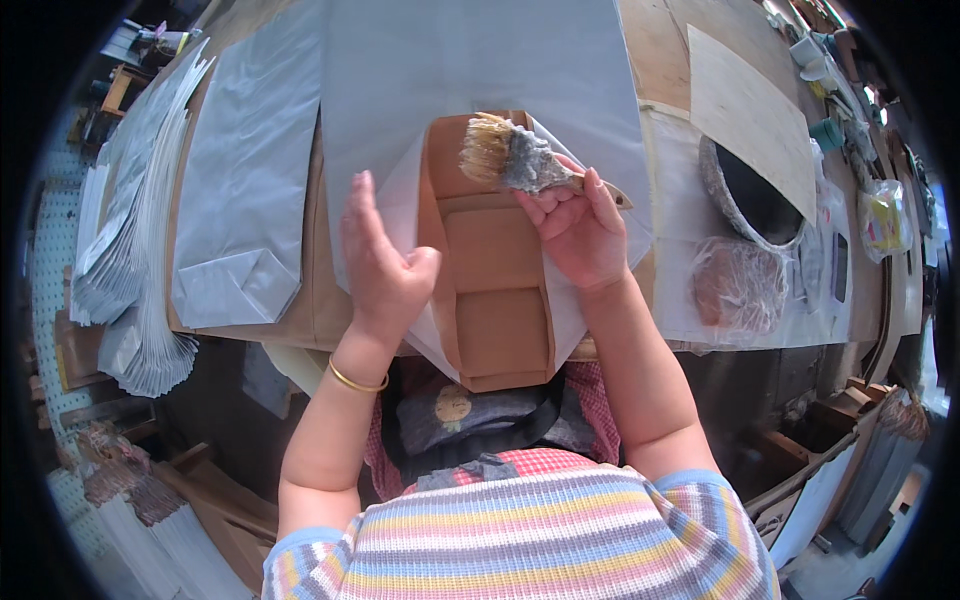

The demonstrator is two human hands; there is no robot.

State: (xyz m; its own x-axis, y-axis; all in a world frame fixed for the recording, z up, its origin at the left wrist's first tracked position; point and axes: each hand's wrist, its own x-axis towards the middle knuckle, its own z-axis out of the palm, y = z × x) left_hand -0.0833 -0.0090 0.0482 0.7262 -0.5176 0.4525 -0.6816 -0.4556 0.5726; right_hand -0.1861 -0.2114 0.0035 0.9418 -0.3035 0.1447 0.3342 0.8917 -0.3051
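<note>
My right hand [583,228] grips the handle of a wide paintbrush [537,166], whose bristles point left and whose grey ferrule is crusted with residue. The brush hovers over the upper part of an opened paper bag bottom [497,235], brown inside with pale, folded-out flaps. To the left of it my left hand [386,268] is raised, fingers stretched and thumb apart, holding nothing. The bag's long white body [470,60] runs away from me across the table. Whether the left hand touches the left flap I cannot tell.
A flat white bag with a folded bottom [245,200] lies to the left, beside a fanned stack of white bags [140,220]. On the right, a round tub [725,190] sits partly under a board [750,120]. A plastic-wrapped brown lump [738,285] lies near the table's front edge.
</note>
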